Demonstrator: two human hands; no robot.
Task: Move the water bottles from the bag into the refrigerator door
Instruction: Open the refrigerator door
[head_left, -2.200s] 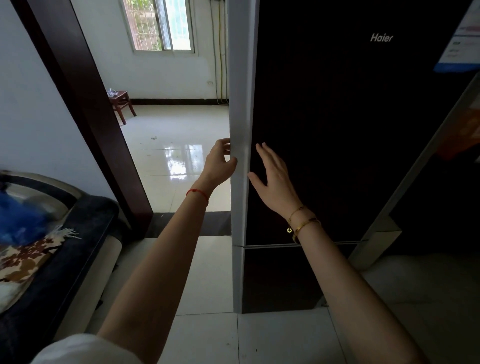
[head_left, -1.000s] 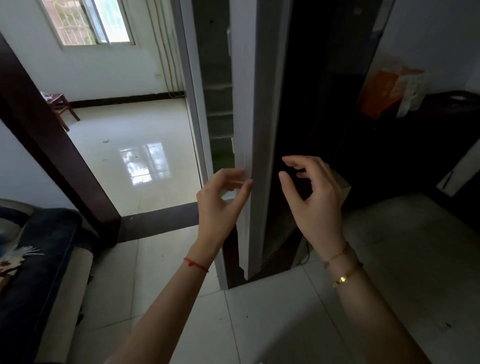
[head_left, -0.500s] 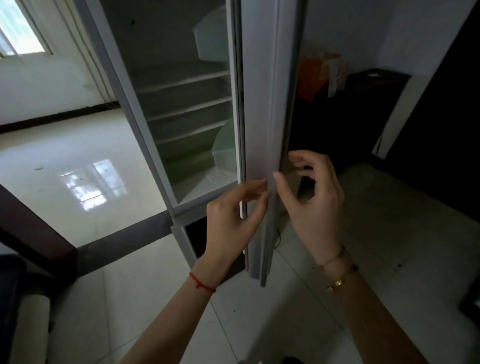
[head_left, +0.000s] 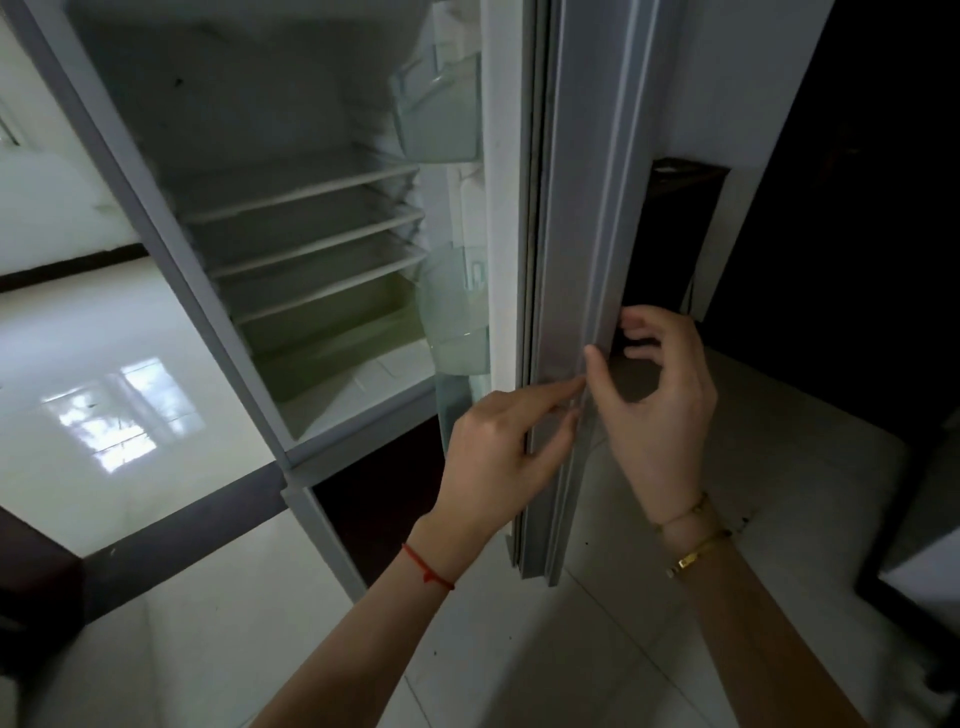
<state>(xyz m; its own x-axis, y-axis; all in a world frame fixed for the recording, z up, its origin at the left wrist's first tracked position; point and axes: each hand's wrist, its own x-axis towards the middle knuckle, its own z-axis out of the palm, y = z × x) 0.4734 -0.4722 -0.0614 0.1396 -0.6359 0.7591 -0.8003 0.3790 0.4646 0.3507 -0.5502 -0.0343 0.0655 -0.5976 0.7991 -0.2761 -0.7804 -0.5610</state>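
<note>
The refrigerator door (head_left: 576, 208) stands swung open, its grey edge facing me in the middle of the view. My left hand (head_left: 498, 457) rests on the inner side of that edge, fingers pointing right. My right hand (head_left: 654, 400) curls around the outer side, thumb against the edge. Clear door bins hang on the door's inside: an upper bin (head_left: 441, 114) and a lower bin (head_left: 457, 322), both holding nothing. The fridge compartment (head_left: 291, 218) shows bare wire-edged shelves. No water bottles or bag are in view.
Pale tiled floor (head_left: 597, 649) lies below me. A dark door threshold (head_left: 171, 525) runs at left with a bright glossy room floor (head_left: 104, 405) beyond. Dark furniture (head_left: 857, 260) fills the right side, close to the open door.
The door has swung from shut to wide open, exposing the shelves and door bins. Both hands have followed its edge, and my view has turned right and downward.
</note>
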